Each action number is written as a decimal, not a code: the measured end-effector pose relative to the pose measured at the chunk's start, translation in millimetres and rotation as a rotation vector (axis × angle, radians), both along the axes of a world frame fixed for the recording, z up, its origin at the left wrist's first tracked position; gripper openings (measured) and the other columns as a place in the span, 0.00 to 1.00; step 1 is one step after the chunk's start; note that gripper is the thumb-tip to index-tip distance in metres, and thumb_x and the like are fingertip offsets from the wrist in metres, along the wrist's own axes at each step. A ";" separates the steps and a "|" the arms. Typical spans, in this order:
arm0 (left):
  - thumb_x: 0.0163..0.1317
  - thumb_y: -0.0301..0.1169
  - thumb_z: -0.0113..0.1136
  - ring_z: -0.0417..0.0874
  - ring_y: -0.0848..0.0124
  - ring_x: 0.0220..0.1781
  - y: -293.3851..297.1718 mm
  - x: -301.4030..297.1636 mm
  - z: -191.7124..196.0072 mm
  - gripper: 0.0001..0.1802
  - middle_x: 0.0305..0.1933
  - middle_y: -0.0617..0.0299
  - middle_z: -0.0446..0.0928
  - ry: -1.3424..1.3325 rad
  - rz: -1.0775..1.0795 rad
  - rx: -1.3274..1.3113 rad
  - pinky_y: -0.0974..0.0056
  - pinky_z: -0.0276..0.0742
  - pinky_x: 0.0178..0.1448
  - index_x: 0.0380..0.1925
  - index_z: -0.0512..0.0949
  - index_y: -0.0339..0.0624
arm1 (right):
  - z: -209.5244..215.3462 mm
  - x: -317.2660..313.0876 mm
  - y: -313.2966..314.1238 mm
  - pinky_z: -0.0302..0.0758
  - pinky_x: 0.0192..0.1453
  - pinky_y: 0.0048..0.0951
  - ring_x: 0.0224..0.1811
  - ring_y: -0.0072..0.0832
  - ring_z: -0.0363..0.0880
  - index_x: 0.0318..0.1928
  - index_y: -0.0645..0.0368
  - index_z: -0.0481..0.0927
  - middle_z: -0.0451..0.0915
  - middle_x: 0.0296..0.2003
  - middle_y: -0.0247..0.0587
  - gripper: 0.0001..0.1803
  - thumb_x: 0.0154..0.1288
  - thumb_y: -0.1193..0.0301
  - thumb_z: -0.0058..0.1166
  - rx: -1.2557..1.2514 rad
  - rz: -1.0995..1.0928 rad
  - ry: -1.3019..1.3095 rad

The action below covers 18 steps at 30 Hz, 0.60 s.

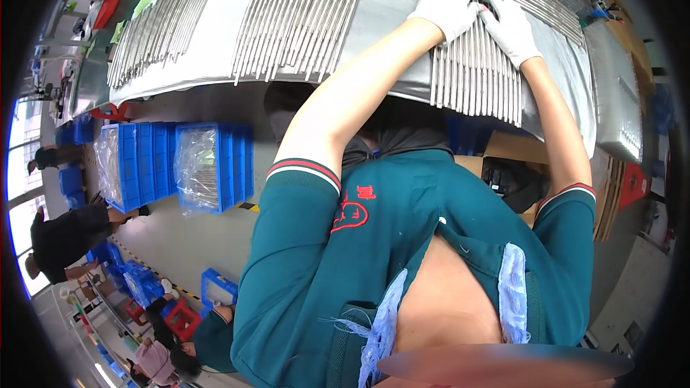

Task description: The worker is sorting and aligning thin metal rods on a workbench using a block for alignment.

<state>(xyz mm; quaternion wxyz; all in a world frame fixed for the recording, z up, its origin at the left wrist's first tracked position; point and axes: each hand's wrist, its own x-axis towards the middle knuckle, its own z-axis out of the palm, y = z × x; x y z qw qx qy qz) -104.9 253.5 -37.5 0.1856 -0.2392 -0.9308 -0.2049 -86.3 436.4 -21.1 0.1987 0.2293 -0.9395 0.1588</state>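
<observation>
Grey sheet metal covers the work table [402, 7], and beyond its near edge I see a factory floor with blue bins [208, 165] stacked at the left. Three more batches of thin metal rods lie fanned on the table further left; the nearest of them is the middle batch [298, 21].

I have both gloved hands on the far end of the right-hand batch of rods [476, 72]. My left hand [447, 6] is curled down over the rod tips, fingers bent and pressing rather than closed around any one rod. My right hand [512, 27] lies flatter, fingers stretched along the batch's right side, touching the outer rods.

As I judge it, the risk is at the near end: the rods overhang the table edge above my lap. If I push unevenly or too hard from the far end, some could slide off and drop. Loose outer rods at the right could also roll away toward the separate small bundle [543, 7] nearby and mix.
</observation>
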 end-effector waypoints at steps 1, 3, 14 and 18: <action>0.71 0.54 0.53 0.84 0.51 0.54 0.2 1.9 1.2 0.25 0.47 0.49 0.84 -0.016 -0.005 -0.005 0.49 0.77 0.60 0.43 0.89 0.46 | 1.3 4.2 -1.8 0.75 0.62 0.42 0.55 0.43 0.81 0.54 0.53 0.84 0.84 0.48 0.44 0.17 0.73 0.59 0.54 -0.017 0.003 0.004; 0.70 0.55 0.55 0.85 0.51 0.51 -3.7 10.8 3.3 0.25 0.45 0.49 0.84 0.023 -0.020 -0.007 0.49 0.78 0.59 0.42 0.89 0.46 | 2.4 16.9 -4.4 0.75 0.63 0.42 0.55 0.45 0.81 0.55 0.51 0.84 0.84 0.48 0.45 0.17 0.72 0.58 0.55 -0.028 0.024 0.009; 0.73 0.44 0.53 0.82 0.50 0.58 -59.2 57.6 34.4 0.22 0.54 0.50 0.82 -0.033 -0.332 -0.054 0.49 0.76 0.64 0.60 0.79 0.47 | 33.9 65.1 6.0 0.63 0.78 0.41 0.74 0.45 0.68 0.72 0.47 0.72 0.73 0.69 0.48 0.31 0.70 0.61 0.58 -0.060 0.076 -0.322; 0.71 0.39 0.57 0.71 0.46 0.73 -126.1 90.5 52.3 0.31 0.71 0.45 0.71 -0.283 -0.538 -0.171 0.49 0.67 0.77 0.73 0.68 0.51 | 92.7 107.7 43.2 0.50 0.85 0.42 0.83 0.43 0.52 0.80 0.46 0.61 0.60 0.79 0.48 0.46 0.62 0.67 0.65 0.221 0.230 -0.567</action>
